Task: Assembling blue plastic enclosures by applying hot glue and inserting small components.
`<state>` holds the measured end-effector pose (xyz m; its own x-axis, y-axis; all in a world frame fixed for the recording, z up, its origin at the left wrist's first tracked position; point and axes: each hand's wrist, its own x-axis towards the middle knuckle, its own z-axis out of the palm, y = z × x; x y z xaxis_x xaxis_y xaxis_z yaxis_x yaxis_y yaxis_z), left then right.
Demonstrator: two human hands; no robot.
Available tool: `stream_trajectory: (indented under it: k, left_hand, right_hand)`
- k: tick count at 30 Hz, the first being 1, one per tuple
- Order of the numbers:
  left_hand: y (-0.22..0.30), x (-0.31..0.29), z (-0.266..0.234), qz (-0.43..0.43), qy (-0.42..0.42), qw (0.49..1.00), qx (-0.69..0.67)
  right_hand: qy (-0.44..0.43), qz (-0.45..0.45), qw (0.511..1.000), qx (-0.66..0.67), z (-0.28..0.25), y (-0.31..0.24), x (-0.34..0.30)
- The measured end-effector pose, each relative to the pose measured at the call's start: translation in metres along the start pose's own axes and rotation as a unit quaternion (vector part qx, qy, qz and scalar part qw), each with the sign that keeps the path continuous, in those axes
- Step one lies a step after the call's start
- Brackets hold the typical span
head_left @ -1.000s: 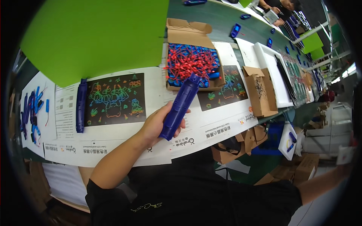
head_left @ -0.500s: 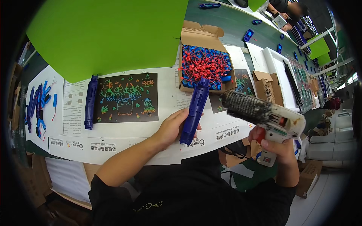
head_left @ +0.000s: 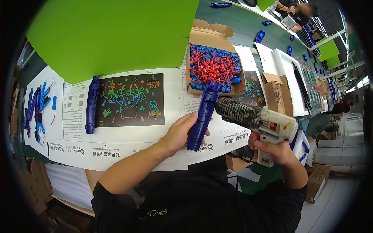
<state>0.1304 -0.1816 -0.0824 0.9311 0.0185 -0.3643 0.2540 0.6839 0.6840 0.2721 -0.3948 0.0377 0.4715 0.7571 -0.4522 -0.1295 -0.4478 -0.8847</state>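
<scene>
My left hand (head_left: 182, 132) is closed around the lower part of a long dark-blue plastic housing (head_left: 203, 118), holding it tilted above the printed sheets. In my right hand (head_left: 274, 149) is a white hot glue gun (head_left: 278, 126), its barrel wrapped in a dark, dirty coil-like cover. The gun's thin tip meets or nearly meets the housing's upper half; whether glue comes out is too small to tell. A second dark-blue housing (head_left: 92, 105) lies on the paper to the left. Just beyond my hands stands a cardboard box (head_left: 237, 93) full of blue battery cells with red leads (head_left: 215, 66).
A green panel (head_left: 112, 35) rises at the back left. Several loose blue cells and housings (head_left: 37, 105) lie at the far left. Right of the box are a small cardboard box (head_left: 276, 93) and a white foam tray (head_left: 285, 70). A co-worker (head_left: 297, 15) sits across the green bench.
The glue gun has moved left and slightly down, bringing its tip to the housing. My right fingers have shifted around the trigger area. My left hand keeps its hold, nearly still.
</scene>
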Motion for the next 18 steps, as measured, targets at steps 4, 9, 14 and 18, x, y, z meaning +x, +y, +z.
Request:
stream_trajectory:
  k: [4, 9, 14, 18]
  left_hand:
    - [-0.001, 0.000, 0.001, -0.002, 0.035, 0.999, -0.012]
    - [-0.004, 0.002, 0.000, 0.005, 0.034, 0.999, -0.006]
    - [-0.001, 0.002, 0.001, 0.006, -0.001, 1.000, 0.024]
    - [-0.003, 0.002, -0.002, 0.011, 0.004, 1.000, 0.004]
  right_hand:
    - [-0.004, 0.039, 0.999, -0.038, 0.005, 0.006, -0.014]
    - [0.011, 0.010, 0.994, -0.112, 0.001, 0.007, -0.014]
    - [0.067, -0.005, 0.992, -0.107, -0.008, 0.000, -0.006]
    - [0.035, -0.005, 0.979, -0.201, -0.007, -0.008, -0.009]
